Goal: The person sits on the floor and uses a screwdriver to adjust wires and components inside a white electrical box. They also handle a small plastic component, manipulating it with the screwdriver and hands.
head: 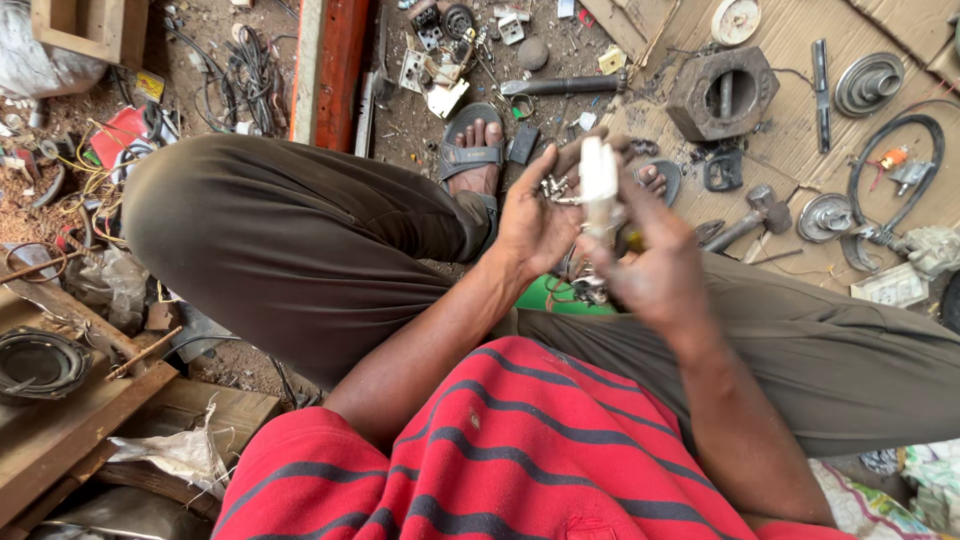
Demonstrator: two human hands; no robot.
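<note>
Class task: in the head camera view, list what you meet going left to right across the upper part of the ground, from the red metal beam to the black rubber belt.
Red metal beam → sandalled foot → white part held in the left hand and right hand → heavy square metal block with a round hole → grey stepped pulley → black rubber belt.

Ground: bare dirt strewn with small white plastic parts and tangled black wires.
Cardboard: flattened brown cardboard sheet, upper right.
On it: heavy grey octagonal metal housing, round ribbed metal pulley, looped black rubber belt, steel hammer.
Left edge: worn wooden planks.
</note>
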